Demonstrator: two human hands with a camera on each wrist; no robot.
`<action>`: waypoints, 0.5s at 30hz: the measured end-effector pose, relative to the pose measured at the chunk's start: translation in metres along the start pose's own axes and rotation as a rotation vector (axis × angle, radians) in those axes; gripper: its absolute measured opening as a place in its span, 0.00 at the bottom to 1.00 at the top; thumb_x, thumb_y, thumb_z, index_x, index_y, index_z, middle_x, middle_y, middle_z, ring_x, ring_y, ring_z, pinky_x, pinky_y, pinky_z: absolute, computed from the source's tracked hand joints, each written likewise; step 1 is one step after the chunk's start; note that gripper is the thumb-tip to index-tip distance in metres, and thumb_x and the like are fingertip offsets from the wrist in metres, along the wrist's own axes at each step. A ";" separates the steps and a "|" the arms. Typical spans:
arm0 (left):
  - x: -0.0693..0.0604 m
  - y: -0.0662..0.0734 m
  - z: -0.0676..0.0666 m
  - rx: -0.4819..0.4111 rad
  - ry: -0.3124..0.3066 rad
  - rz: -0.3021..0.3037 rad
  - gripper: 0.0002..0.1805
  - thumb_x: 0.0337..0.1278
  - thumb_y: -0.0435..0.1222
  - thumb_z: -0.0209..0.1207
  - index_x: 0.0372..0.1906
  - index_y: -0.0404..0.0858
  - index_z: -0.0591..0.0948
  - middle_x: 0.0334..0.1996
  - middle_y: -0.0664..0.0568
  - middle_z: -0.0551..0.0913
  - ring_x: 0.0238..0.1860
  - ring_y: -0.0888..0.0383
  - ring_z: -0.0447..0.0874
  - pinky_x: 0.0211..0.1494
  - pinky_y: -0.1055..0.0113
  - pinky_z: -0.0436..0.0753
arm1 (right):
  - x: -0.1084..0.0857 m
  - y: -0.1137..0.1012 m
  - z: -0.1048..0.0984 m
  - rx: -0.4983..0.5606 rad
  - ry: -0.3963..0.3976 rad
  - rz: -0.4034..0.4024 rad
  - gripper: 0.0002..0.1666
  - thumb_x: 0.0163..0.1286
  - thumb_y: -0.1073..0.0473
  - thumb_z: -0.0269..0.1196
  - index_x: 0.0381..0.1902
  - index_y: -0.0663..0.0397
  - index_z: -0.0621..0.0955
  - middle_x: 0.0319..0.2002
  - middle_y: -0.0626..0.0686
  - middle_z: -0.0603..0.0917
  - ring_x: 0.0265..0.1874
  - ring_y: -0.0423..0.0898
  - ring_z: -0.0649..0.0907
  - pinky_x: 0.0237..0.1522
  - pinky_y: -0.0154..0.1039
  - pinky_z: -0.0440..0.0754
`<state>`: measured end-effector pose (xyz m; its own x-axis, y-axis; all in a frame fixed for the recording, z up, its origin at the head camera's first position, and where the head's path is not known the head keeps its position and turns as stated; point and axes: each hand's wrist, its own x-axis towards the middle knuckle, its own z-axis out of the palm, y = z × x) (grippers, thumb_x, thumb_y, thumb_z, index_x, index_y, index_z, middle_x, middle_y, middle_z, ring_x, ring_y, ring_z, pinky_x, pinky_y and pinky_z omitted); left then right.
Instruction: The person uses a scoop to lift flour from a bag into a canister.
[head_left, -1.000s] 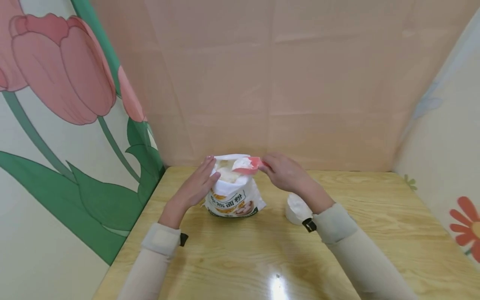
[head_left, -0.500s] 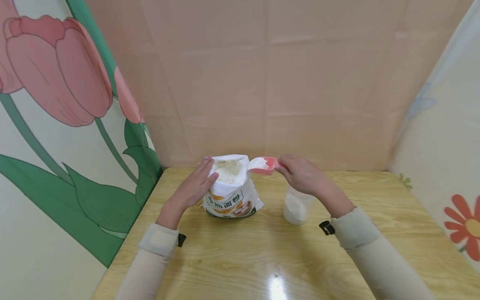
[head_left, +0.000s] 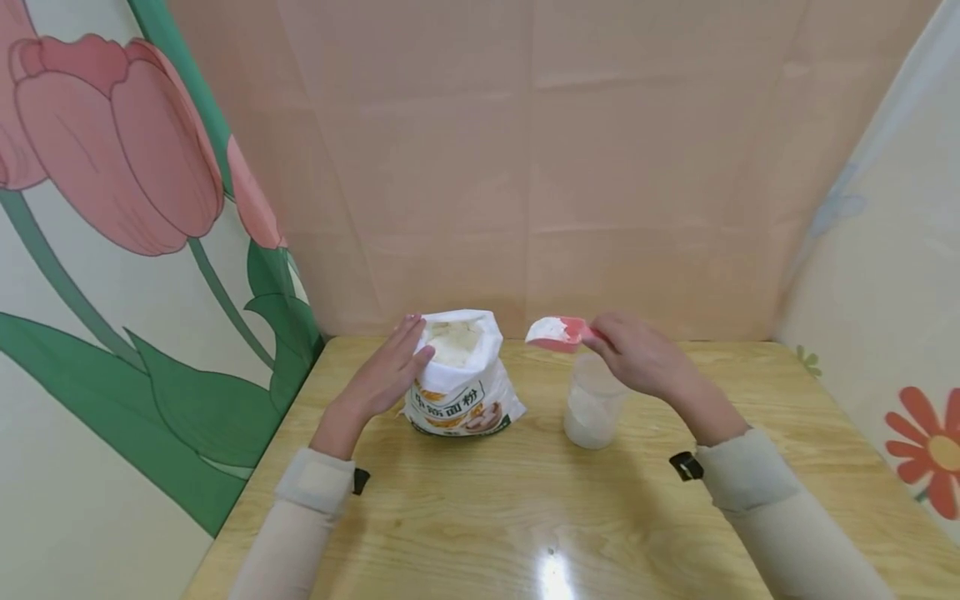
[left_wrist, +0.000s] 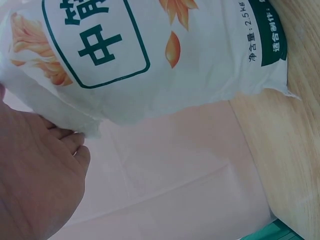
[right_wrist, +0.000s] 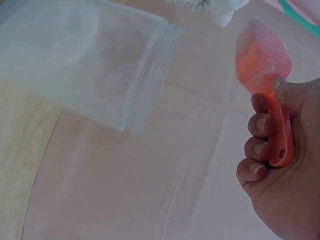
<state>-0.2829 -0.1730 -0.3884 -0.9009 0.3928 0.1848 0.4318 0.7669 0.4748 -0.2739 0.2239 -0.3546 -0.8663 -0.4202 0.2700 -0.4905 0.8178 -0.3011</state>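
Note:
A white flour bag (head_left: 453, 408) stands upright with its top open and pale powder inside. My left hand (head_left: 377, 375) grips its left rim, thumb at the front; the left wrist view shows bent fingers of that hand (left_wrist: 40, 175) against the bag's edge (left_wrist: 120, 112). Pinched by its handle in my right hand (head_left: 645, 354) is a pink scoop (head_left: 558, 333) heaped with white powder, above and slightly left of a clear container (head_left: 592, 412) partly filled with white powder. In the right wrist view, fingers of my right hand (right_wrist: 290, 170) curl round the scoop's handle (right_wrist: 281, 130), beside the container (right_wrist: 115, 60).
The wooden table (head_left: 465, 517) meets a pink backdrop (head_left: 525, 167) behind the bag. A tulip-painted wall (head_left: 135, 158) rises on the left, and a pale wall with a red flower (head_left: 926, 450) on the right.
My right hand has carried the loaded scoop rightward, from over the bag's mouth to the container. My left hand keeps its place on the bag. The container shows more fully.

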 end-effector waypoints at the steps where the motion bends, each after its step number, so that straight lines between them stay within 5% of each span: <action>1: 0.000 0.000 0.000 -0.001 -0.001 -0.004 0.43 0.77 0.64 0.28 0.82 0.41 0.45 0.83 0.54 0.38 0.82 0.57 0.30 0.82 0.51 0.44 | -0.002 0.002 -0.001 0.001 0.001 0.003 0.15 0.79 0.49 0.56 0.39 0.55 0.79 0.31 0.50 0.76 0.34 0.50 0.75 0.38 0.45 0.73; 15: 0.000 -0.001 0.002 -0.001 -0.003 -0.012 0.44 0.75 0.66 0.27 0.83 0.43 0.44 0.83 0.55 0.38 0.82 0.57 0.30 0.82 0.50 0.45 | -0.029 0.028 -0.008 -0.026 0.046 -0.012 0.12 0.78 0.53 0.59 0.36 0.54 0.79 0.28 0.48 0.75 0.32 0.48 0.74 0.37 0.44 0.72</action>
<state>-0.2835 -0.1723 -0.3904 -0.9058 0.3852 0.1767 0.4211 0.7708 0.4781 -0.2623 0.2621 -0.3638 -0.8547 -0.4124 0.3153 -0.4980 0.8228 -0.2740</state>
